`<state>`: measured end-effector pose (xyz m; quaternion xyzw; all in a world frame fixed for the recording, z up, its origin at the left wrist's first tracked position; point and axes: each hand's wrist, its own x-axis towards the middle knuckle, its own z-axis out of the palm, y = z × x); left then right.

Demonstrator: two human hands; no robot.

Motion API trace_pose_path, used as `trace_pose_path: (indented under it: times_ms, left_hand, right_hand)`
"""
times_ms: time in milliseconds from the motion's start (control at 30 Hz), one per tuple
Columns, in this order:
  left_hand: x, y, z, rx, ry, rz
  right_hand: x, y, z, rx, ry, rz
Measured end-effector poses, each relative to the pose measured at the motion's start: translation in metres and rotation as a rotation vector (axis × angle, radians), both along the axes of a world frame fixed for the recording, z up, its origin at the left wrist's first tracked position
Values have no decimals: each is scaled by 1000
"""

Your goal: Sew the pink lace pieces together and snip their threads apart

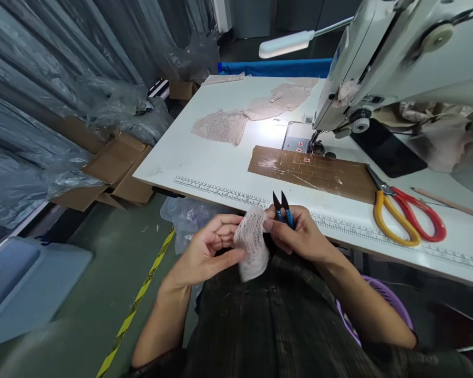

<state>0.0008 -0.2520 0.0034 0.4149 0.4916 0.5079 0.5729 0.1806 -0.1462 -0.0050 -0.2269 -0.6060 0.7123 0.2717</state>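
Observation:
A small piece of pale lace fabric (253, 242) hangs between my two hands, just off the table's front edge. My left hand (211, 247) is closed on its left side, thumb over the cloth. My right hand (294, 231) pinches the fabric's upper right edge between thumb and finger. That same hand also carries blue thread snips (284, 211), their dark blades pointing away from me and standing apart. More lace fabric (224, 127) lies on the white table in a strip running toward the back.
The sewing machine (378, 68) stands at the right, with a brown board (311, 170) before its needle. Scissors with red and yellow handles (398, 218) and a black phone (388, 149) lie nearby. Cardboard boxes (118, 163), a grey-blue bin (35, 283) and a purple basket (394, 304) surround the table.

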Motion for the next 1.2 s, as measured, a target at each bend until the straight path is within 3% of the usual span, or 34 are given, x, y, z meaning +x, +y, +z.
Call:
trace_pose_path:
  times_ms: [200,400,667,1000,1200]
  left_hand:
    - [24,21,-5,11,-6,-2]
    - [34,34,-16,43,42,-29]
    - [42,48,-28,69,117,-197]
    - [43,47,-45,55,139,-172]
    - [39,48,-44,32,97,-214]
  right_hand:
    - [23,-8,-9,86,-81,-13]
    - [42,-28,-20,164,-125,-170]
    - [43,-46,-30,119,-156,-400]
    - [42,-48,-43,-38,-159,-443]
    - [39,-49,-45,10,-182,-486]
